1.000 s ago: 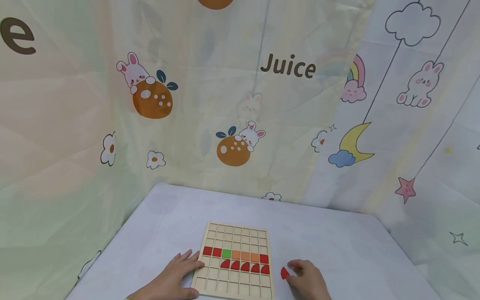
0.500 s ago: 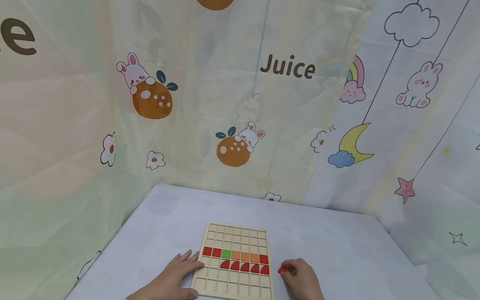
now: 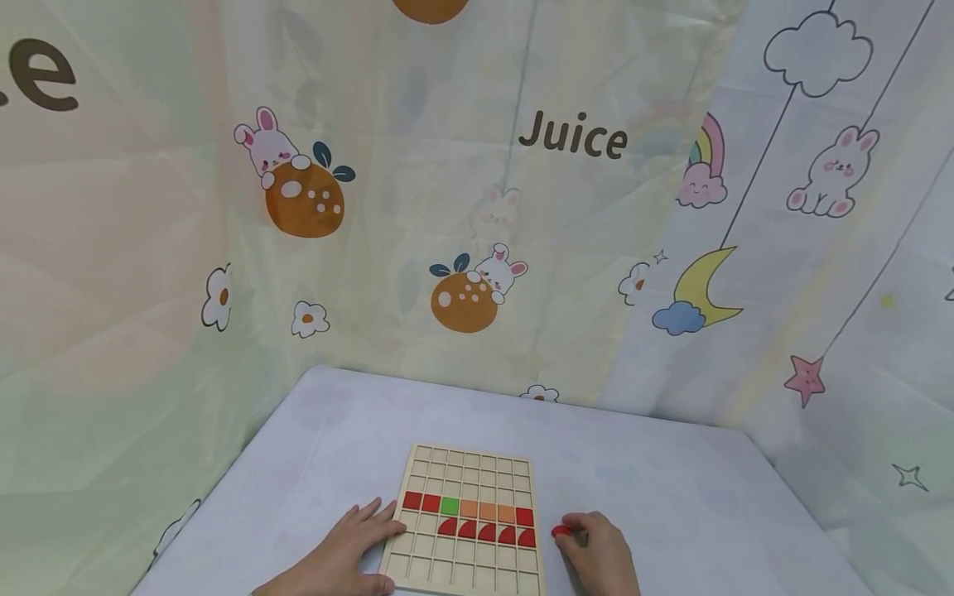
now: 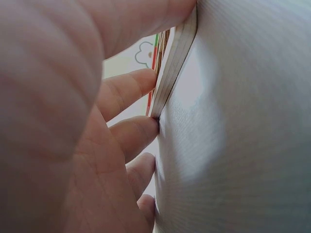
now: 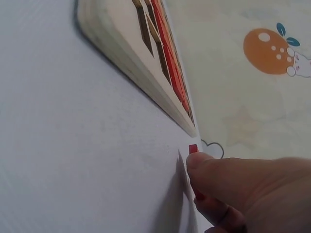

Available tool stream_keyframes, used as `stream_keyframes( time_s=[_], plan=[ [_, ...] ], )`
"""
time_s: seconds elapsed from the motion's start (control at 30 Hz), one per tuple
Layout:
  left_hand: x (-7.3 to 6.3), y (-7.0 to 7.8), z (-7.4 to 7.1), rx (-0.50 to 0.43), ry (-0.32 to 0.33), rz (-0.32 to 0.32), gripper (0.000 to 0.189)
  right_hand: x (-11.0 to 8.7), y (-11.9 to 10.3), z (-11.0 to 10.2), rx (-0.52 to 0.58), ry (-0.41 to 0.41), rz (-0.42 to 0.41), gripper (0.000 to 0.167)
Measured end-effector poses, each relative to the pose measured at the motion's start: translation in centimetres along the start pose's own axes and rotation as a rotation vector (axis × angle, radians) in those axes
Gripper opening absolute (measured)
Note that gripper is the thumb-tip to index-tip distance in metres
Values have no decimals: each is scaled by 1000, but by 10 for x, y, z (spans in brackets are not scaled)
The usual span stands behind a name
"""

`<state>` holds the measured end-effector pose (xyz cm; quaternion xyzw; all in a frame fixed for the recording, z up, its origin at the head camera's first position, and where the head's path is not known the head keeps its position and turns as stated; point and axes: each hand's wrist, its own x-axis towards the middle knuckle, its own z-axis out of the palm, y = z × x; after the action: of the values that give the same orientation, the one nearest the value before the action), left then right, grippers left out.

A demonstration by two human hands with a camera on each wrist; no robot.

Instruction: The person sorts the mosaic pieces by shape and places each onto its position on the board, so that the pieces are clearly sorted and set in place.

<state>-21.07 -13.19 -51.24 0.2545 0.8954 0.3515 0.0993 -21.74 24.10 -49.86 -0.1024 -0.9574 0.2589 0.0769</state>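
Observation:
A wooden grid board [image 3: 471,571] lies on the table, with a row of red, green and orange square tiles [image 3: 488,510] and below it several red quarter-circle tiles [image 3: 487,530]. My left hand [image 3: 346,550] rests with spread, straight fingers against the board's left edge; in the left wrist view the fingertips [image 4: 143,80] touch its side. To the right of the board, my right hand [image 3: 602,555] pinches a small red tile [image 3: 561,531] between thumb and fingers. The right wrist view shows that red tile [image 5: 193,148] edge-on, apart from the board, mostly covered by the thumb.
A pale cloth-covered table [image 3: 656,472] reaches back to a printed fabric curtain [image 3: 387,331] with rabbits and oranges. Another curtain with a moon and a star [image 3: 807,381] hangs along the right side.
My right hand has moved slightly left towards the board, and the red tile has turned in its fingers to lie flatter. The left hand and the board have stayed in place.

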Motion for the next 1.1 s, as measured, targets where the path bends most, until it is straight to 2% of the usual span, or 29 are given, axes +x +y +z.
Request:
stream_keyframes(
  time_s=[0.27, 0.6, 0.8, 0.93, 1.1],
  plan=[
    [-1, 1, 0, 14, 4, 4, 73, -1, -3, 3, 9, 36, -23, 24],
    [0, 0, 1, 10, 8, 13, 72, 0, -6, 3, 9, 35, -15, 24],
    [0, 0, 1, 16, 7, 25, 72, -1, -11, 5, 50, 51, -25, 25],
    [-1, 0, 0, 16, 6, 32, 72, -3, -16, 7, 75, 64, -76, 23],
    [-1, 2, 0, 3, 4, 3, 71, -5, -24, 10, 99, 40, -161, 22]
  ],
)
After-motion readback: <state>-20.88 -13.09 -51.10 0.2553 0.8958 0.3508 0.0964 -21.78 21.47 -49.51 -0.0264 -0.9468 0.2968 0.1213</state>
